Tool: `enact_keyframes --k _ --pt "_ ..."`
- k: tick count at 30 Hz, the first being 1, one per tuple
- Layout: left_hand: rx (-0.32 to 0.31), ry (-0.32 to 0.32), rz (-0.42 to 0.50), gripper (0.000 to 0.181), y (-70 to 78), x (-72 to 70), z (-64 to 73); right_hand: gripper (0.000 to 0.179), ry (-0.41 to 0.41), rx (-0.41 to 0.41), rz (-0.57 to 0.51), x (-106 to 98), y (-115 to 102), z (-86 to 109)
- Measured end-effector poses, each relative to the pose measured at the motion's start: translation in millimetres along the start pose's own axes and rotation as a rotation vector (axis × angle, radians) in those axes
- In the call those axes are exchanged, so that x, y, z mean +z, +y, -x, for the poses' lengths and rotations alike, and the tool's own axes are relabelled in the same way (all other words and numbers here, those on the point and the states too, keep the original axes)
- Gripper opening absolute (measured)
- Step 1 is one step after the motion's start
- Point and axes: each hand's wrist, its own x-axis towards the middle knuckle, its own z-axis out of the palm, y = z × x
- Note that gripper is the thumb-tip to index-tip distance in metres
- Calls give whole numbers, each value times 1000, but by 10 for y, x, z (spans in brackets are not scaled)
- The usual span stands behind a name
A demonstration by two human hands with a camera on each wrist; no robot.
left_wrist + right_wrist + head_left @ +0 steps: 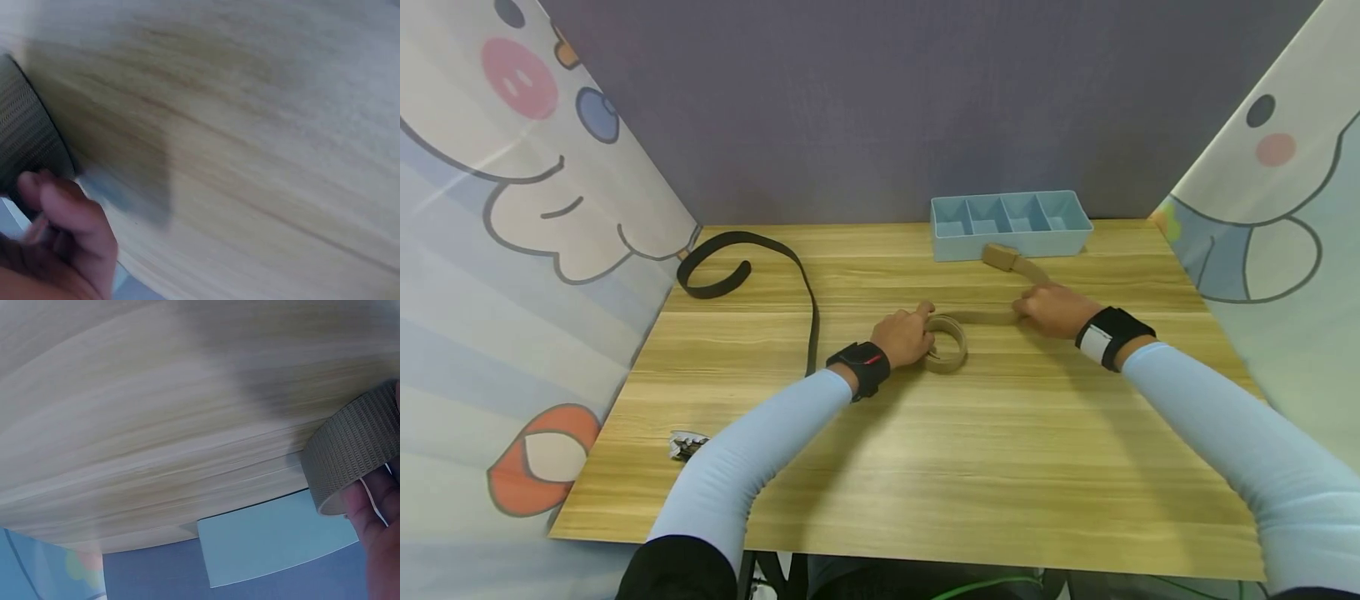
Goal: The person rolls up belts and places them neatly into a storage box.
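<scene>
A tan woven belt (pixel 951 360) lies partly coiled in the middle of the table, standing on its edge. My left hand (pixel 904 336) grips the left side of the coil; in the left wrist view, its curled fingers (pixel 78 215) meet the ribbed webbing (pixel 28 125). From the coil a straight stretch runs right to my right hand (pixel 1054 310), which pinches the strap. Beyond that hand, the belt's end with a tan block-like buckle (pixel 1000 257) lies by the blue box. In the right wrist view, the webbing (pixel 356 444) curves over my right fingers (pixel 369 515).
A light blue box with several compartments (pixel 1011 247) stands at the table's back edge. A black strap (pixel 808 292) curls across the left side of the table (pixel 1000 467). Beside my left forearm lies a shiny metal buckle-like piece (pixel 685 444), partly hidden by the sleeve.
</scene>
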Motion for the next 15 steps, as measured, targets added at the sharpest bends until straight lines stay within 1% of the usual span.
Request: enact_keyframes --k 1,3,5,7,8,10,12,14,15 --pt "-2 22 -9 46 13 6 4 17 -3 7 -4 -10 3 10" --pt "6 84 -34 43 37 25 7 18 -10 26 -4 -23 4 31" --pt "34 138 -43 44 61 51 3 19 -15 39 -11 -44 -10 42" --pt "105 183 -72 51 82 72 -11 20 -21 45 -18 -63 -31 44" --pt "152 199 -89 53 88 80 -19 20 -23 48 -23 -74 -44 44" --pt "252 224 -133 52 102 87 -32 19 -28 51 -34 -93 -68 39" --pt "343 259 -213 43 112 88 -40 19 -35 58 -36 -104 -82 38" --pt "402 314 -305 29 121 90 -41 19 -40 69 -33 -110 -85 41" --pt "422 348 -354 25 125 93 -40 19 -42 75 -32 -110 -81 45"
